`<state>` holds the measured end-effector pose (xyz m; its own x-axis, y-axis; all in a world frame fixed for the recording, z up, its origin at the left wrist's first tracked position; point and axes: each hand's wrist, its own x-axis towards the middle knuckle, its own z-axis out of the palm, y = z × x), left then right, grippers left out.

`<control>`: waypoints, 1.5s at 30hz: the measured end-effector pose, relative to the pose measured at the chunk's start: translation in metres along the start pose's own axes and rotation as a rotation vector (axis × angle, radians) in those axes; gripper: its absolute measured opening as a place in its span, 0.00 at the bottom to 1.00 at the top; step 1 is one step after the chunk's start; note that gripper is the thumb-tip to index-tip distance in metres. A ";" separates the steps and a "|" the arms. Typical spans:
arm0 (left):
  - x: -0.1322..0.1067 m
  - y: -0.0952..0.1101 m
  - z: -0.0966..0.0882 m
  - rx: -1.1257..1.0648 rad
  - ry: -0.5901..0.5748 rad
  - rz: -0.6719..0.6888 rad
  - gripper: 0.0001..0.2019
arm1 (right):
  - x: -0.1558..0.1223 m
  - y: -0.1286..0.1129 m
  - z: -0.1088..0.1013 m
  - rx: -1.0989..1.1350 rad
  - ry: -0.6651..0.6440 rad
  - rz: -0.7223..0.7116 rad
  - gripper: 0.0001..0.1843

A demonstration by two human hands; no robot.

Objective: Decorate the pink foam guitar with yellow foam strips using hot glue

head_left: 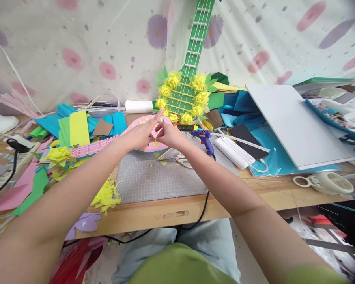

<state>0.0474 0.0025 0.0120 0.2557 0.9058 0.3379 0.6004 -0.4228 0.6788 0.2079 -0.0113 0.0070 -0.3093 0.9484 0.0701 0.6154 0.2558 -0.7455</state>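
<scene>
Your right hand [167,135] had its grip drawn narrow, fingertips pinched close together at the left edge of the hand; whatever sat between them was too small to tell. Your left hand [142,135] met it there, knuckles up, with the index finger [157,117] stretched straight and pointing far and right. I could not tell whether that grip held anything. Both forearms ran out from the near edge and converged, the wrists nearly level and the hands touching at the fingertips.

Directly under the hands lay the pink paper guitar [148,149], its round body partly hidden by them and its neck reaching left across the tabletop [177,211]. Its near edge rested on the grey cutting mat [159,179], where scissors [182,160] lay just near and right of your right hand. A blue glue gun [203,137] stood just right of that hand. Beyond the hands, the green paper guitar [185,96], ringed with yellow paper flowers, leaned upright against the flowered cloth.
</scene>
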 end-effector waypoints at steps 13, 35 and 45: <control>-0.015 -0.013 -0.005 0.413 -0.144 -0.038 0.18 | 0.005 0.032 0.018 0.398 0.332 0.092 0.12; -0.042 -0.040 -0.019 0.468 -0.085 -0.014 0.07 | 0.026 0.003 0.063 0.152 0.300 0.015 0.09; -0.047 -0.035 -0.018 0.481 -0.061 -0.006 0.07 | 0.030 0.000 0.073 0.101 0.251 0.008 0.10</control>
<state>0.0008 -0.0258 -0.0155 0.2868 0.9142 0.2862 0.8807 -0.3692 0.2969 0.1452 0.0032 -0.0392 -0.1078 0.9703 0.2165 0.5381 0.2400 -0.8080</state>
